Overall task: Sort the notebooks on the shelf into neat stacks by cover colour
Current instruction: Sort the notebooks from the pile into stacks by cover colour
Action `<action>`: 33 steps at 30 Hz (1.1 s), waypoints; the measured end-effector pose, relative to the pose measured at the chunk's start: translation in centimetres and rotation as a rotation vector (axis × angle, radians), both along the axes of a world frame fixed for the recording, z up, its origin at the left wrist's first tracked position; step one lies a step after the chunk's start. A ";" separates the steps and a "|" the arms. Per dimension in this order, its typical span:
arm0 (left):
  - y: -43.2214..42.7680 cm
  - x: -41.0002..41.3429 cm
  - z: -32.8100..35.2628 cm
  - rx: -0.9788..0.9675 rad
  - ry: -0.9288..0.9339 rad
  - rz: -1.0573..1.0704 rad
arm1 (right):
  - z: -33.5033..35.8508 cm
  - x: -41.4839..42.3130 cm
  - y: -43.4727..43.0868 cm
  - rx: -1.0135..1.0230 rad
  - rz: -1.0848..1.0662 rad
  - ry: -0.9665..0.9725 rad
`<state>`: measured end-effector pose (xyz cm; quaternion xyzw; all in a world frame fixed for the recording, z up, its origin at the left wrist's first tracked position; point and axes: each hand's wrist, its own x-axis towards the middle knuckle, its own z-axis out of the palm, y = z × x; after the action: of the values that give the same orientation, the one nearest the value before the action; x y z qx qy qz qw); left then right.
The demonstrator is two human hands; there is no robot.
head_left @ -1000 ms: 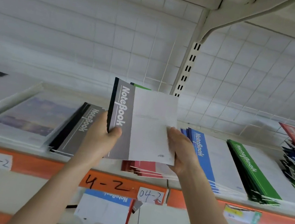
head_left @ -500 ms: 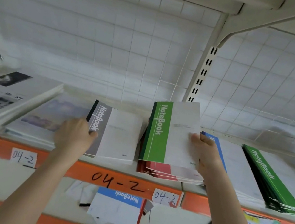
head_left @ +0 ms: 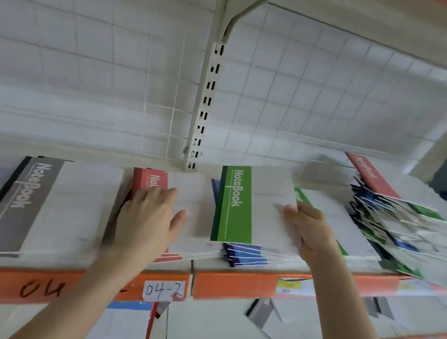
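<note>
Centre of frame: a green notebook (head_left: pixel 257 208) is gripped at its right edge by the right hand (head_left: pixel 309 232), fingers closed round the cover, above the blue stack (head_left: pixel 243 255). It is best carried right onto the green stack (head_left: pixel 337 228) just beside and squared there. Centre left, the left hand (head_left: pixel 148 216) is laid flat, fingers straight, on the red stack (head_left: pixel 150 180). The orange-edged shelf (head_left: pixel 240 286) is backed by a white wire grid (head_left: pixel 87 55); a mixed pile (head_left: pixel 414 233) is seen at right.

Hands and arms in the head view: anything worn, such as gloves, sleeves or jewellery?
Two bare hands, the left hand and the right hand: no gloves, and no ring, watch or bracelet shows. The left forearm and right forearm are uncovered down to the frame's bottom edge; no sleeve is in view. Motion blur could hide small marks.
</note>
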<state>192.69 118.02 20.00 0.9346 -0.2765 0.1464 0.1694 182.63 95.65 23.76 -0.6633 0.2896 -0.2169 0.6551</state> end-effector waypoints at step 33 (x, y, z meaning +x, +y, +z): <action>-26.1 -6.9 0.7 -0.062 -0.181 -0.197 | 4.2 -3.6 -23.5 -1.310 -0.051 0.509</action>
<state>185.77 91.90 20.68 0.8802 -0.3763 0.2214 0.1861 178.99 72.20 27.92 -0.9446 0.2590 -0.1997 0.0272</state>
